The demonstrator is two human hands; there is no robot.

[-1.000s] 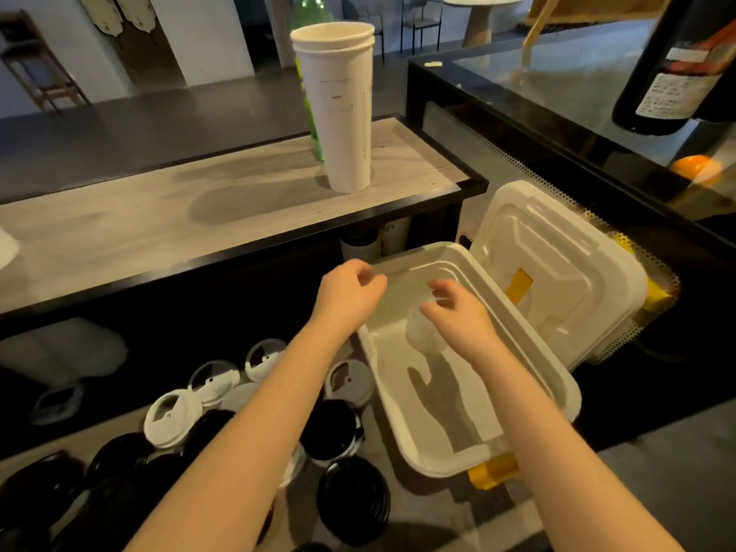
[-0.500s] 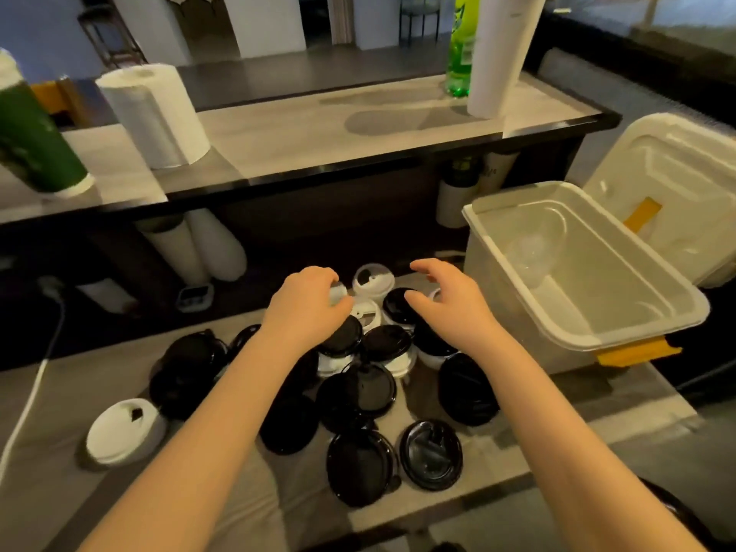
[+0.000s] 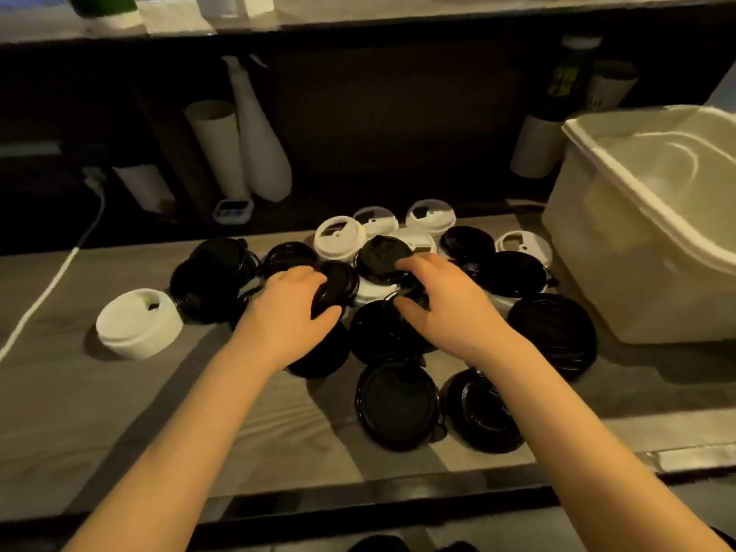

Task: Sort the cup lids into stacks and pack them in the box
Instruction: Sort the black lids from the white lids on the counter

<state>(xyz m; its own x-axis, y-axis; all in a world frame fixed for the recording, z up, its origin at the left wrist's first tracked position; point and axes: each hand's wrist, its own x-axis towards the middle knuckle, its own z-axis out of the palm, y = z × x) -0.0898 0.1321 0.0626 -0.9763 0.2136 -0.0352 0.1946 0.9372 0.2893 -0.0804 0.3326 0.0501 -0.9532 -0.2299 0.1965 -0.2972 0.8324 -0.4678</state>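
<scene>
Several black and white cup lids lie jumbled on the grey wooden counter (image 3: 99, 412). My left hand (image 3: 288, 312) is closed around a black lid (image 3: 338, 282) in the middle of the pile. My right hand (image 3: 442, 306) rests on the heap with its fingers on another black lid (image 3: 380, 256) and its thumb against a black lid below. A stack of white lids (image 3: 137, 322) stands apart at the left. Two black lids (image 3: 398, 404) lie upside down nearest me. The open white plastic box (image 3: 621, 272) stands at the right, and nothing shows inside it.
A white cable (image 3: 59, 272) runs along the counter's left side. Under the raised shelf at the back stand white paper cup sleeves (image 3: 217, 149), a white bottle (image 3: 261, 153) and a small timer (image 3: 233, 209). The counter's front edge (image 3: 358, 496) is close to me.
The view has swung left and down from the box to the lid pile. Both hands have left the box and dropped onto the lids; my left hand has closed on a black lid.
</scene>
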